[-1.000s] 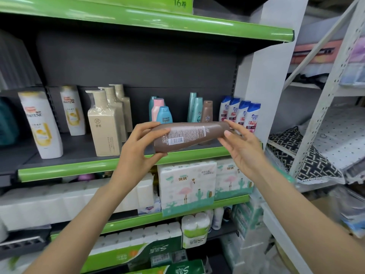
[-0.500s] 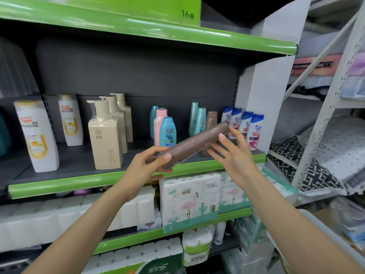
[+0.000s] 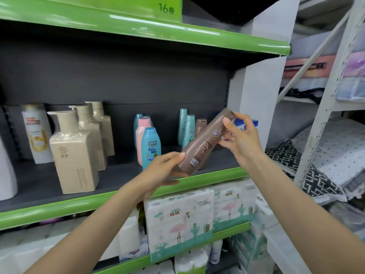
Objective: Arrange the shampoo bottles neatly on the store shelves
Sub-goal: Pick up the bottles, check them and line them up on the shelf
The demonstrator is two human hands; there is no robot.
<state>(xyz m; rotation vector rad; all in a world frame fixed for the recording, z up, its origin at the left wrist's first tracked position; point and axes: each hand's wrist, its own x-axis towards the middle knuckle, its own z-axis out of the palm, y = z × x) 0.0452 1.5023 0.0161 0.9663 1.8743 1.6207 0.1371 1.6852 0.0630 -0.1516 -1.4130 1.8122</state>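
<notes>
Shampoo in a brown bottle (image 3: 205,143) is held tilted in front of a store shelf (image 3: 122,196), cap end up to the right and base down to the left. The left hand (image 3: 164,171) grips the base, thumb on the front near a small barcode sticker and fingers curled beneath. The right hand (image 3: 242,139) pinches the cap end, thumb on top and fingers behind. The hands are apart, one at each end of the bottle, which is in the air just above the shelf's green front edge and touches nothing on it.

Directly behind the held bottle, a second brown bottle (image 3: 201,125) stands upright on the shelf, with two teal bottles (image 3: 187,128) just to its left. Blue-capped bottles (image 3: 246,123) show partly behind the right hand. Farther left stand a blue bottle (image 3: 151,147) at the front, a pink bottle (image 3: 142,135) behind it and another teal one behind that. Three beige pump bottles (image 3: 75,153) form a row running back from the front edge, and white bottles (image 3: 36,133) with gold labels stand at the far left.

Below the shelf, tissue packs (image 3: 178,222) printed with flamingos and cacti sit on a lower green-edged shelf, next to white paper rolls (image 3: 59,244). To the right, a white metal rack (image 3: 320,123) carries folded, patterned bedding (image 3: 324,155).
</notes>
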